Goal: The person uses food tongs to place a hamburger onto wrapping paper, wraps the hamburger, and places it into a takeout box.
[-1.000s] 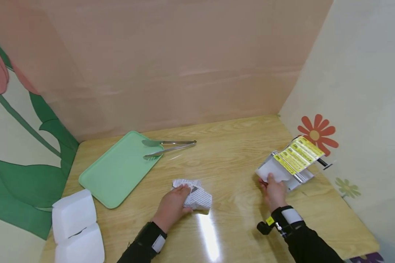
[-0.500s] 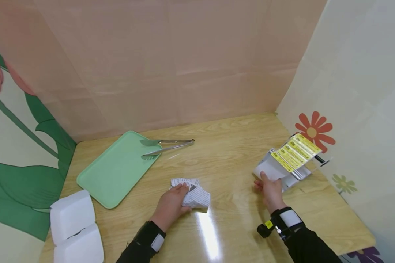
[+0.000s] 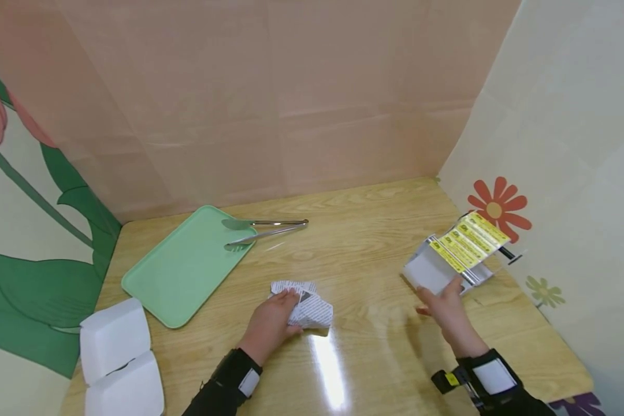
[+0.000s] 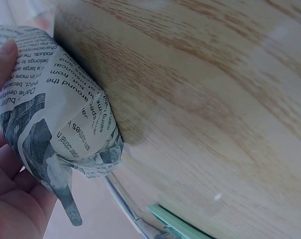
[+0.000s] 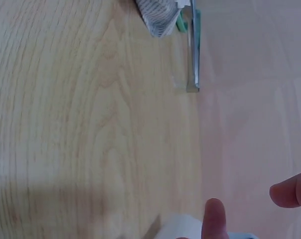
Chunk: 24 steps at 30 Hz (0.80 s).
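My left hand (image 3: pixel 271 326) holds a small bundle wrapped in printed newspaper-style paper (image 3: pixel 312 311) at the middle of the table. In the left wrist view, the thumb lies on the printed wrapper (image 4: pixel 66 94) and the other fingers curl beneath it; what is inside is hidden. At the right, a label dispenser (image 3: pixel 430 268) carries a strip of yellow labels (image 3: pixel 470 241). Just in front of it is my right hand (image 3: pixel 453 320), its fingers spread and nothing seen in them. Its fingertips overlap the dispenser's near edge in the head view; contact cannot be told.
A green tray (image 3: pixel 187 271) lies at the back left, with metal tongs (image 3: pixel 278 224) resting across its right edge. An opened white clamshell box (image 3: pixel 115 341) stands at the front left. Walls border the table behind and at the right.
My right hand has drawn back from the dispenser's front, toward me and to the right, and its fingers have spread. The left hand and bundle have stayed put.
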Motion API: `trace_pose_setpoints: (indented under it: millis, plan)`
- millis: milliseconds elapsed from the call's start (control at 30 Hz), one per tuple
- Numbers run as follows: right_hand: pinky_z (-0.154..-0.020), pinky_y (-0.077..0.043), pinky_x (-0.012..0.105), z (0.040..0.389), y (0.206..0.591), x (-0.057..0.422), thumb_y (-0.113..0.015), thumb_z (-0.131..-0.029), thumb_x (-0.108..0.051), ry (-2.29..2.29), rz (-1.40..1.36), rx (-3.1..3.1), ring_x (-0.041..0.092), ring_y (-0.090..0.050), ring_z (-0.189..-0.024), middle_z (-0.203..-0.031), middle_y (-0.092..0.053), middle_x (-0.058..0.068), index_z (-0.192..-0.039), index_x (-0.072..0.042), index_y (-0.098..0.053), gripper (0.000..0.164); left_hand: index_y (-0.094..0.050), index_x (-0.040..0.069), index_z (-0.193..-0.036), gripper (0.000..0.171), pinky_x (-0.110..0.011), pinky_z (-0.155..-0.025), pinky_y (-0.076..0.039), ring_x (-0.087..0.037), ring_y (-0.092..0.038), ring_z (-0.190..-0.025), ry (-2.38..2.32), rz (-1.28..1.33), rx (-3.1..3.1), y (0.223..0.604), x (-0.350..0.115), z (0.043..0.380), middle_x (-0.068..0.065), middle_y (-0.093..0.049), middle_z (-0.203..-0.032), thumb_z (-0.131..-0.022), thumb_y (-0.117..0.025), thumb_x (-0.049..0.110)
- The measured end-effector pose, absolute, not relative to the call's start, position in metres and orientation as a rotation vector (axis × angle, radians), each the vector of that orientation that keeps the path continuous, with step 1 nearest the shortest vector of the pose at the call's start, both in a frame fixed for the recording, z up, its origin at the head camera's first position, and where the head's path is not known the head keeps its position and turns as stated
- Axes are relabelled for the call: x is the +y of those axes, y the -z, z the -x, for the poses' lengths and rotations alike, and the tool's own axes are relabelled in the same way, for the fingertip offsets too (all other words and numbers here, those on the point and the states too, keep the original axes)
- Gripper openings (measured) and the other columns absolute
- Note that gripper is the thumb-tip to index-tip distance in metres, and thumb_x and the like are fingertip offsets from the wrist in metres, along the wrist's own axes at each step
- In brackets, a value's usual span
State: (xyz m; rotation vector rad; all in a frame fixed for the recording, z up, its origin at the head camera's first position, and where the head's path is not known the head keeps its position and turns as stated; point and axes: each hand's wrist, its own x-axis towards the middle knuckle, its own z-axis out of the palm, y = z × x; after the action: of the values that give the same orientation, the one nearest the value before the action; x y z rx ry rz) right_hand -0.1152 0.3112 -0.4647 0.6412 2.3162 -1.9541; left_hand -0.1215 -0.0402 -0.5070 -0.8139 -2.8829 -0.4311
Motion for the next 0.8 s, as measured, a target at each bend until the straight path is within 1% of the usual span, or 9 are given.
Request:
trace_pose_setpoints:
  millis: [67, 133, 233, 300, 400, 467, 600, 700, 800]
  plan:
    - [-0.065, -0.056, 0.025, 0.113, 0.461, 0.311, -0.048, -0.094, -0.002, 1.943, -0.606, 2.313, 0.035, -0.031, -0.125, -0.148, -0.001, 0.026, -0.143, -0.012, 0.032, 0.094, -0.059, 0.007, -0.123, 0.069, -0.036, -0.096, -0.048, -0.025, -0.058, -0.117, 0.439, 0.822, -2.868, 0.507, -0.04, 0.121, -0.011, -0.063, -0.124, -0.067, -0.082, 0.04]
    - [-0.07, -0.056, 0.024, 0.111, 0.457, 0.312, -0.046, -0.096, -0.006, 1.877, -0.563, 2.307, 0.04, -0.013, -0.136, -0.151, 0.012, 0.028, -0.14, -0.008, 0.036, 0.093, -0.059, 0.007, -0.122, 0.069, -0.036, -0.095, -0.048, -0.025, -0.059, -0.116, 0.438, 0.834, -2.853, 0.509, -0.04, 0.121, -0.012, -0.064, -0.123, -0.066, -0.082, 0.04]
    - [-0.086, -0.054, 0.035, 0.109, 0.45, 0.313, -0.044, -0.099, -0.014, 1.648, -0.461, 2.411, 0.046, -0.012, -0.138, -0.151, 0.015, 0.033, -0.142, 0.004, 0.028, 0.086, -0.059, 0.006, -0.122, 0.069, -0.036, -0.094, -0.049, -0.025, -0.06, -0.115, 0.446, 0.846, -2.842, 0.511, -0.039, 0.121, -0.012, -0.064, -0.123, -0.066, -0.082, 0.04]
    - [-0.092, -0.049, 0.048, 0.109, 0.446, 0.315, -0.047, -0.098, -0.018, 1.415, -0.336, 2.607, 0.051, -0.023, -0.135, -0.149, 0.001, 0.039, -0.145, 0.011, 0.01, 0.079, -0.059, 0.006, -0.122, 0.069, -0.036, -0.094, -0.049, -0.025, -0.06, -0.115, 0.449, 0.855, -2.838, 0.512, -0.039, 0.121, -0.012, -0.064, -0.123, -0.066, -0.082, 0.04]
    - [-0.086, -0.047, 0.057, 0.118, 0.444, 0.323, -0.054, -0.094, -0.018, 1.077, -0.159, 3.008, 0.052, -0.048, -0.115, -0.136, -0.036, 0.04, -0.14, 0.012, -0.029, 0.06, -0.059, 0.006, -0.122, 0.069, -0.035, -0.095, -0.048, -0.025, -0.059, -0.116, 0.443, 0.848, -2.833, 0.513, -0.04, 0.121, -0.012, -0.064, -0.123, -0.066, -0.082, 0.04]
    - [-0.074, -0.047, 0.055, 0.13, 0.444, 0.332, -0.059, -0.09, -0.016, 0.877, -0.12, 3.247, 0.047, -0.057, -0.098, -0.117, -0.054, 0.035, -0.124, 0.009, -0.05, 0.043, -0.059, 0.006, -0.122, 0.069, -0.035, -0.095, -0.048, -0.024, -0.059, -0.116, 0.431, 0.837, -2.83, 0.513, -0.041, 0.121, -0.012, -0.064, -0.123, -0.066, -0.082, 0.04]
    - [-0.057, -0.043, 0.046, 0.155, 0.444, 0.358, -0.064, -0.087, -0.015, 0.578, -0.14, 3.407, 0.037, -0.058, -0.075, -0.091, -0.06, 0.027, -0.098, 0.007, -0.061, 0.026, -0.06, 0.007, -0.12, 0.068, -0.034, -0.093, -0.049, -0.024, -0.06, -0.114, 0.408, 0.83, -2.817, 0.514, -0.042, 0.122, -0.011, -0.065, -0.122, -0.065, -0.082, 0.041]
    - [-0.048, -0.039, 0.038, 0.168, 0.443, 0.372, -0.067, -0.084, -0.018, 0.409, -0.11, 3.347, 0.03, -0.054, -0.062, -0.078, -0.059, 0.022, -0.087, 0.006, -0.061, 0.024, -0.06, 0.007, -0.119, 0.069, -0.034, -0.093, -0.049, -0.024, -0.061, -0.114, 0.405, 0.839, -2.803, 0.514, -0.042, 0.122, -0.011, -0.065, -0.121, -0.065, -0.082, 0.042]
    - [-0.044, -0.035, 0.032, 0.177, 0.442, 0.377, -0.071, -0.082, -0.02, 0.321, -0.065, 3.288, 0.024, -0.05, -0.057, -0.072, -0.057, 0.018, -0.081, 0.004, -0.06, 0.026, -0.06, 0.008, -0.12, 0.069, -0.034, -0.094, -0.049, -0.023, -0.06, -0.115, 0.409, 0.833, -2.798, 0.514, -0.042, 0.122, -0.011, -0.065, -0.122, -0.064, -0.082, 0.042]
